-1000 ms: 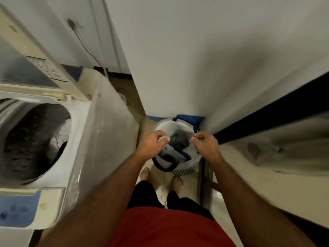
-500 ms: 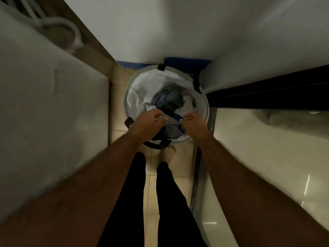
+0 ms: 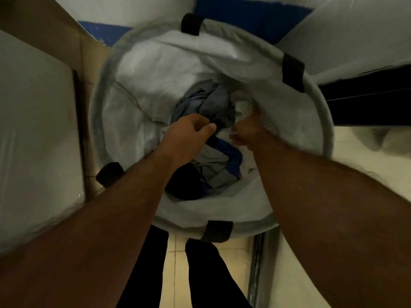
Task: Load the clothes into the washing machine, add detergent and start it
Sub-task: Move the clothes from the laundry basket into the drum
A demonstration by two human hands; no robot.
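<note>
On the far left stands the pale, flat side panel of what looks like the washing machine [image 3: 33, 134], its opening out of view, so its load cannot be judged. Beside it sits the round white fabric laundry hamper with black strap tabs [image 3: 320, 121], and both arms are down inside. The left hand [image 3: 186, 134] curls, thumb to fingers, onto the crumpled grey, blue and dark clothes [image 3: 213, 172]. The right hand [image 3: 246, 127] bunches pale cloth at the liner's edge. Loading is under way; detergent and starting are, I judge, yet to come.
</note>
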